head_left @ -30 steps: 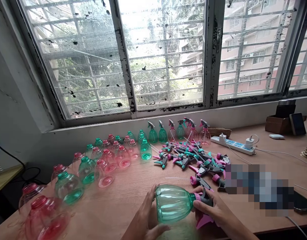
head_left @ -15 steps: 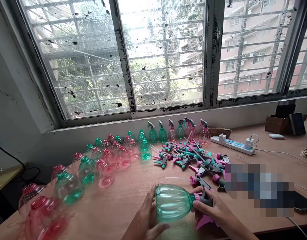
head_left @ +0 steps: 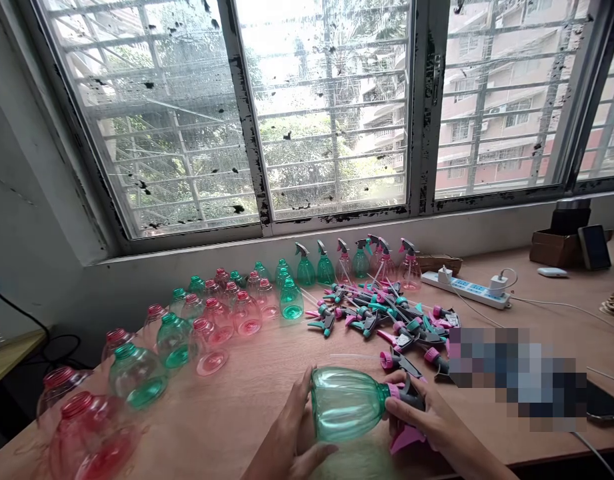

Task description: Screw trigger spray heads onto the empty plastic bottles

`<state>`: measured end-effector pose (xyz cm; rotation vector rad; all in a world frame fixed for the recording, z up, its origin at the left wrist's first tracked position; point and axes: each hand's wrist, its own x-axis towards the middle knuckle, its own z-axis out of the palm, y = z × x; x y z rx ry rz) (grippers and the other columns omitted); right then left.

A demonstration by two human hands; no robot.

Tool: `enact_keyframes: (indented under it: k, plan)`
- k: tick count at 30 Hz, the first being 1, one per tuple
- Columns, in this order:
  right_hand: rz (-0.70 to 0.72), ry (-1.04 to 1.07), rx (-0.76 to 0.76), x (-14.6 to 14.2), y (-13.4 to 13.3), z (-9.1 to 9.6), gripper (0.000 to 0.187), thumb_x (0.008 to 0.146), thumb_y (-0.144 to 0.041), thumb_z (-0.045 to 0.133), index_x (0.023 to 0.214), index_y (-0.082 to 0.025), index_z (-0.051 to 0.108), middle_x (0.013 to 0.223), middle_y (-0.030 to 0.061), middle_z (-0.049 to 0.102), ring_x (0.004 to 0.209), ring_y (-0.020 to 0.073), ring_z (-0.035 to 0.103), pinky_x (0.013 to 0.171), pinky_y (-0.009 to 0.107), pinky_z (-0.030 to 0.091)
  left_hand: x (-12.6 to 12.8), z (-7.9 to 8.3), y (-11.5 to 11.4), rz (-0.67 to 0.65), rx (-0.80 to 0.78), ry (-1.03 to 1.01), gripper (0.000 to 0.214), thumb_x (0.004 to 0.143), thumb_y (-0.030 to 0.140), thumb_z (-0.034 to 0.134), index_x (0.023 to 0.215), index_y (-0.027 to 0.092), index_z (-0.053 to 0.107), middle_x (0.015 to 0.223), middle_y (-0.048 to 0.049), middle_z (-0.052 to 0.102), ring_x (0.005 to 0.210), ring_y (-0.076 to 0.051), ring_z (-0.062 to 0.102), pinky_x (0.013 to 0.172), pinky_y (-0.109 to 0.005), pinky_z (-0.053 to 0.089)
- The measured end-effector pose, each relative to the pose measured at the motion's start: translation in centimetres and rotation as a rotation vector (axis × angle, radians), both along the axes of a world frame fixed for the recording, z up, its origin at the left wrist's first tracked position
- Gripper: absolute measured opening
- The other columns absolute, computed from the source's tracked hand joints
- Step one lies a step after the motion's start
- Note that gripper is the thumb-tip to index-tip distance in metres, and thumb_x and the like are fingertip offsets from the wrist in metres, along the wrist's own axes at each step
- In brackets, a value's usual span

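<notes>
A clear green spray bottle [head_left: 347, 404] lies sideways in the air above the front of the table, its neck to the right. My left hand [head_left: 297, 433] is closed round its base, thumb below and fingers behind. At the neck, my right hand [head_left: 427, 417] grips the pink-collared grey spray head [head_left: 395, 393], thumb on top; its pink trigger [head_left: 407, 439] points down. The spray head sits on the bottle's mouth; whether it is tight I cannot tell. Just beyond lies a pile of loose spray heads [head_left: 371, 313] in grey, pink and teal.
Several open red and green bottles [head_left: 247, 313] stand at left. Bottles with spray heads [head_left: 327, 267] line the wall under the window. A white power strip [head_left: 467, 291] with cables, a brown box [head_left: 557, 248] and a dark phone [head_left: 604, 402] lie to the right.
Both hands keep their hold on the bottle and spray head. The right thumb and fingers have shifted slightly at the collar, and the bottle's tilt differs a little.
</notes>
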<state>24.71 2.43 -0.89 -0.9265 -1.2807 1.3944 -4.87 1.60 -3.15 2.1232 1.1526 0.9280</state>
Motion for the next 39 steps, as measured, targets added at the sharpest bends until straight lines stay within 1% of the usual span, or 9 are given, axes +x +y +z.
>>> enact_keyframes:
  k: [3, 6, 11, 14, 17, 22, 28, 35, 39]
  plan:
    - [0.017, -0.035, 0.001, 0.1, -0.1, 0.0, 0.047, 0.074, -0.058, 0.082, 0.093, -0.020, 0.063, 0.068, 0.0007, 0.077, 0.060, 0.0216, 0.072, 0.061, 0.032, 0.055, 0.3, 0.5, -0.3, 0.007, -0.012, -0.025, 0.091, 0.092, 0.042, 0.066, 0.163, 0.034, 0.010, 0.168, -0.0067, 0.035, 0.149, -0.033, 0.041, 0.124, -0.047, 0.033]
    - [0.047, -0.037, -0.011, 0.1, -0.2, -0.2, 0.047, 0.074, -0.057, 0.082, 0.096, -0.021, 0.062, 0.068, 0.0013, 0.078, 0.060, 0.0225, 0.073, 0.062, 0.032, 0.055, 0.4, 1.0, -0.6, -0.003, -0.028, -0.030, 0.098, 0.089, 0.049, 0.071, 0.163, 0.033, 0.009, 0.167, -0.0082, 0.038, 0.152, -0.034, 0.037, 0.125, -0.049, 0.030]
    - [0.073, -0.026, -0.004, 0.2, -0.2, -0.3, 0.045, 0.075, -0.054, 0.082, 0.096, -0.020, 0.063, 0.069, 0.0023, 0.079, 0.060, 0.0216, 0.072, 0.063, 0.032, 0.055, 0.5, 2.0, -1.0, -0.018, -0.027, -0.015, 0.096, 0.088, 0.060, 0.068, 0.163, 0.027, 0.017, 0.169, -0.0105, 0.032, 0.154, -0.035, 0.030, 0.128, -0.050, 0.023]
    - [0.078, -0.030, -0.010, 0.3, -0.2, -0.2, 0.045, 0.076, -0.054, 0.082, 0.096, -0.019, 0.063, 0.069, 0.0020, 0.079, 0.060, 0.0216, 0.072, 0.063, 0.032, 0.055, 0.6, 2.4, -1.2, 0.000, -0.043, 0.001, 0.093, 0.090, 0.057, 0.067, 0.163, 0.025, 0.019, 0.170, -0.0111, 0.030, 0.157, -0.035, 0.024, 0.129, -0.050, 0.021]
    - [0.063, -0.047, 0.001, 0.3, -0.2, -0.1, 0.045, 0.077, -0.056, 0.080, 0.096, -0.019, 0.062, 0.070, 0.0024, 0.080, 0.061, 0.0218, 0.072, 0.063, 0.032, 0.054, 0.7, 2.6, -1.3, 0.010, -0.048, -0.008, 0.093, 0.090, 0.052, 0.070, 0.163, 0.032, 0.016, 0.171, -0.0069, 0.028, 0.157, -0.034, 0.025, 0.128, -0.050, 0.023]
    - [0.043, -0.059, -0.007, 0.3, -0.1, -0.4, 0.045, 0.077, -0.058, 0.079, 0.094, -0.020, 0.061, 0.070, 0.0036, 0.080, 0.062, 0.0223, 0.071, 0.065, 0.035, 0.056, 0.7, 2.7, -1.5, 0.004, -0.015, -0.021, 0.083, 0.096, 0.045, 0.064, 0.160, 0.046, 0.011, 0.167, 0.0007, 0.037, 0.152, -0.029, 0.036, 0.128, -0.047, 0.026]
    - [-0.023, -0.134, -0.005, 0.4, -0.2, -0.3, 0.044, 0.074, -0.059, 0.080, 0.087, -0.019, 0.069, 0.071, 0.0023, 0.078, 0.069, 0.0248, 0.073, 0.066, 0.033, 0.055, 0.6, 2.4, -1.1, 0.019, 0.000, 0.010, 0.088, 0.089, 0.052, 0.072, 0.161, 0.037, 0.023, 0.168, -0.0041, 0.035, 0.154, -0.033, 0.031, 0.128, -0.049, 0.024]
    - [0.052, -0.100, 0.004, 0.5, 0.2, -0.8, 0.042, 0.081, -0.060, 0.075, 0.083, -0.019, 0.067, 0.068, 0.0042, 0.080, 0.062, 0.0217, 0.073, 0.061, 0.029, 0.054, 0.9, 3.3, -1.6, 0.020, 0.036, 0.025, 0.083, 0.096, 0.029, 0.066, 0.157, 0.052, 0.015, 0.167, 0.0033, 0.037, 0.154, -0.030, 0.033, 0.126, -0.050, 0.030]
    - [0.124, -0.101, 0.021, 0.5, 0.4, -0.8, 0.046, 0.084, -0.061, 0.071, 0.074, -0.017, 0.068, 0.066, 0.0061, 0.080, 0.058, 0.0205, 0.073, 0.058, 0.027, 0.051, 0.9, 3.4, -1.7, 0.025, 0.063, 0.010, 0.090, 0.090, 0.036, 0.075, 0.158, 0.050, 0.018, 0.166, 0.0019, 0.040, 0.153, -0.033, 0.036, 0.127, -0.050, 0.029]
